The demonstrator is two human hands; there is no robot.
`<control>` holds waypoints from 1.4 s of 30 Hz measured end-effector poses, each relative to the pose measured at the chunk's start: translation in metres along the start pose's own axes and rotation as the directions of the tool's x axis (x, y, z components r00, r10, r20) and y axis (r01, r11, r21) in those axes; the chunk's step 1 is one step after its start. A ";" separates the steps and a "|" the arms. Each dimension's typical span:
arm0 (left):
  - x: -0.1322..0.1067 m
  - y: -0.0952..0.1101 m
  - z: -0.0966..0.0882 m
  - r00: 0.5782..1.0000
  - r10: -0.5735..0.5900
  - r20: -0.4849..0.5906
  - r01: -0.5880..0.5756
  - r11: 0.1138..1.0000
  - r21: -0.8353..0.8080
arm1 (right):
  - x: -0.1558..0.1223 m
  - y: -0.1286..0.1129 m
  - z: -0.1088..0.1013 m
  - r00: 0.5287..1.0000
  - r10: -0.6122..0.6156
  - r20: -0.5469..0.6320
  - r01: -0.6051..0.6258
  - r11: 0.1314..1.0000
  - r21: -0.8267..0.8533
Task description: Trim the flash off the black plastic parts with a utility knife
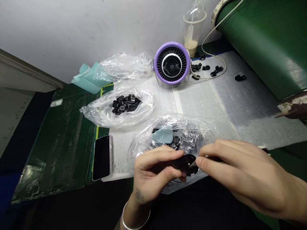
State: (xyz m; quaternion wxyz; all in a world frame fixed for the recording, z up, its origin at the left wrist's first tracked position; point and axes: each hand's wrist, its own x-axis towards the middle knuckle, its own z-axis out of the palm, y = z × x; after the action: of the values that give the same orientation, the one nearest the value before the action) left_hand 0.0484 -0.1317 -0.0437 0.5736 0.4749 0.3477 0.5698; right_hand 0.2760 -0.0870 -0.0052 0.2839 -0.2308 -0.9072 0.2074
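Black round plastic piece (pixel 188 164) sits low in the middle, held tight in the left hand's grip (pixel 155 172) above a clear plastic bag (pixel 192 134). The right hand's grip (pixel 240 172) pinches a thin metal tip (pixel 192 164) against it.

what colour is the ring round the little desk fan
The ring is lilac purple, best seen in the head view.

From the right hand (pixel 240 167), a path runs across the grey surface (pixel 242 121) up to the green roll (pixel 263 41). Leftward, the plastic bag (pixel 199 134) beneath the hands, a second bag (pixel 141 108) and a phone (pixel 102 158) stand in the way. Farther ahead, a round purple-rimmed fan (pixel 171 64) and scattered black parts (pixel 206 67) obstruct passage.
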 end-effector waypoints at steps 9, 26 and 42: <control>-0.005 0.006 0.006 0.989 0.118 -0.088 -0.103 0.982 0.159 | -0.008 -0.015 0.012 0.951 0.306 -0.036 -0.308 0.944 -0.117; -0.011 0.003 0.013 0.959 0.248 -0.134 -0.203 0.938 0.282 | -0.003 -0.013 0.014 0.950 0.289 -0.117 -0.303 0.943 -0.136; -0.010 0.004 0.016 0.952 0.256 -0.166 -0.195 0.929 0.315 | -0.002 -0.008 0.014 0.971 0.217 -0.096 -0.230 0.959 -0.163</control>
State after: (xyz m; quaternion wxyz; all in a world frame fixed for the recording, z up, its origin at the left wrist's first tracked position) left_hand 0.0612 -0.1444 -0.0362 0.3879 0.5308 0.4285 0.6198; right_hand 0.2659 -0.0981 -0.0124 0.2721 -0.3636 -0.8783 0.1497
